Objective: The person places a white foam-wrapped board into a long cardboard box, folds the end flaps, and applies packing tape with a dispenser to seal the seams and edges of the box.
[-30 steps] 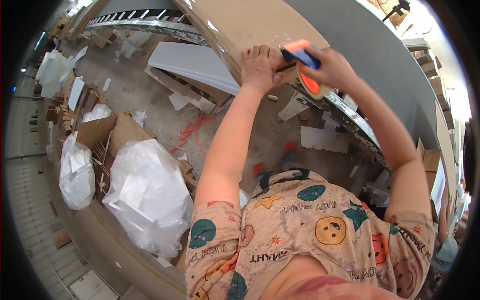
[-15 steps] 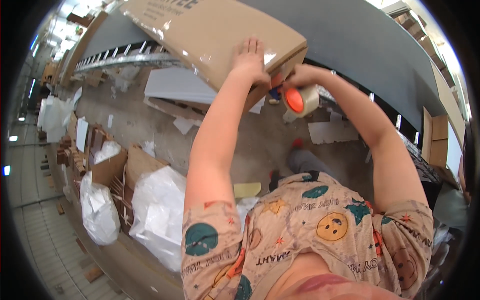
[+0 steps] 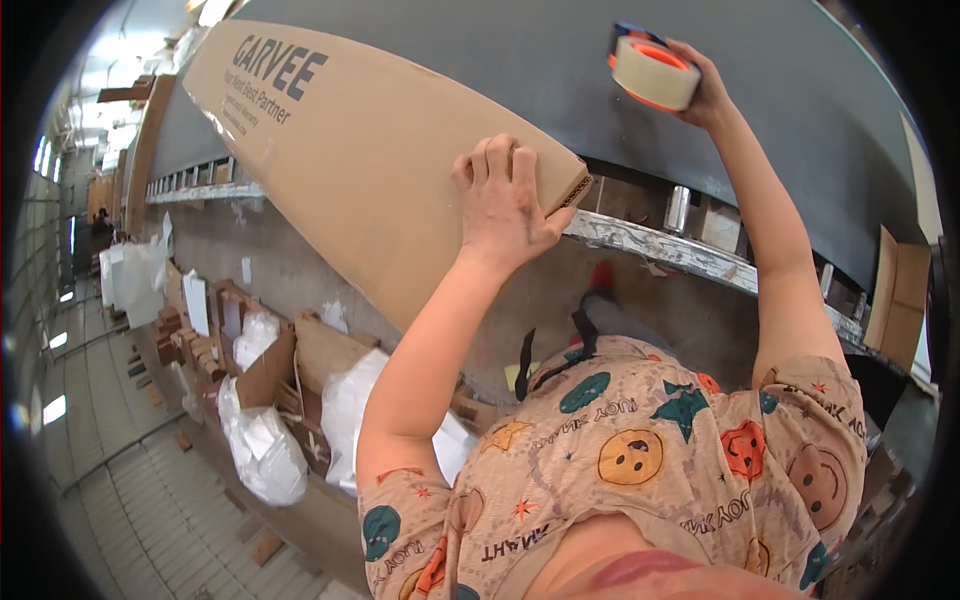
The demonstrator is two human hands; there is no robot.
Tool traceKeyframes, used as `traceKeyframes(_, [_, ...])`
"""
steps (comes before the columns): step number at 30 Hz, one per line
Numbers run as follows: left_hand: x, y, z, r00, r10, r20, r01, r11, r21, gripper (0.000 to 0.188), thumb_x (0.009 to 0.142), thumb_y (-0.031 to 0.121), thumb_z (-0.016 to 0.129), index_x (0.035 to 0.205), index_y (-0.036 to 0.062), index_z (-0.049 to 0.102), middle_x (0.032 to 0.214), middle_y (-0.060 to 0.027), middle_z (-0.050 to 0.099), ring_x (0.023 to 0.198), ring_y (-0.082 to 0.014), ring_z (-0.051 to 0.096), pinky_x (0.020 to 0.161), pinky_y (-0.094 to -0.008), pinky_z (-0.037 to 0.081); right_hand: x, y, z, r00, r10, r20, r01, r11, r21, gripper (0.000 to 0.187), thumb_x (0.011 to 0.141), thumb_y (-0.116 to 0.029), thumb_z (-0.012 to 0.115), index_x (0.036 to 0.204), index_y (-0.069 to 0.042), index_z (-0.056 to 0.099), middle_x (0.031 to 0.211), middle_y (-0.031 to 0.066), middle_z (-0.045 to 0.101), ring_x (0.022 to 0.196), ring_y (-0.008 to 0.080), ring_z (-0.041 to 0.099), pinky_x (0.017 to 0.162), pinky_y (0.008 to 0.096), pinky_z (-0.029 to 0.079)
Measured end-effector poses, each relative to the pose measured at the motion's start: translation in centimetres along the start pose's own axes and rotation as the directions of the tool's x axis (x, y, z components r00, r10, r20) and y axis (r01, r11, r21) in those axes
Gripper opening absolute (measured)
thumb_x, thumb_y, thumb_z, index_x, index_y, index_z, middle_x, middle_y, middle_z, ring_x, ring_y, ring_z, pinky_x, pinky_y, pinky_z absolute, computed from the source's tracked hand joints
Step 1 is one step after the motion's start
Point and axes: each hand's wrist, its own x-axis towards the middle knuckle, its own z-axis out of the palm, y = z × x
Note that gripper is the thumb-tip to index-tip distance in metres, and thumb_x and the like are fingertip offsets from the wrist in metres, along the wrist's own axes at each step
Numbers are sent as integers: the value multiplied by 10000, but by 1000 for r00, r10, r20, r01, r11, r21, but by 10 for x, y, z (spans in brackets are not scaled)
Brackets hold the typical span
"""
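A long brown cardboard box [image 3: 370, 150] with dark print lies tilted across the near edge of a grey conveyor belt [image 3: 480, 50]. My left hand [image 3: 508, 195] grips its right end, fingers bent on the broad face and thumb at the end edge. Over the belt, to the right of the box and apart from it, my right hand [image 3: 706, 92] is closed around a tape dispenser [image 3: 655, 75]. That dispenser carries a wide roll of clear tape and has orange and dark blue parts. The right fingers are partly hidden behind it.
A metal conveyor rail [image 3: 660, 240] with rollers runs just below the box's end. An opened carton [image 3: 893, 300] stands at the far right. Lower left, white plastic-wrapped bundles [image 3: 268, 460] and cardboard scraps fill a bin area.
My right hand has lifted the tape dispenser from the box's end up over the belt. The box has turned, showing its printed face more fully; my left hand stays on it, fingers now bent.
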Motion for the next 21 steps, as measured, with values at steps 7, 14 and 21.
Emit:
traceKeyframes(7, [0,-13,-9,997,-12,79,13,1000,-16,706,570,331,810,1139,71,484,1221,-144,427,1173,-314,382,988,-450,248,3,21,62,770,304,561,352,531,-771,237,880,-247,574,932,-27,645,862,1,608,834,119,556,808,260,467])
traceKeyframes(14, [-4,-35,-5,994,85,62,-79,993,-85,704,596,300,811,1157,40,475,1248,-173,408,1202,-336,370,1006,-452,242,-115,84,61,981,68,182,41,843,-536,472,765,-342,614,1043,40,625,848,27,622,768,92,550,701,232,460])
traceKeyframes(21, [2,-79,0,871,484,81,-467,868,-166,672,741,367,708,1257,13,465,1305,-195,417,1218,-371,376,1031,-466,291,-148,172,85,937,-293,-189,242,937,-252,324,821,-318,628,1010,-55,631,948,35,653,914,116,612,822,268,494])
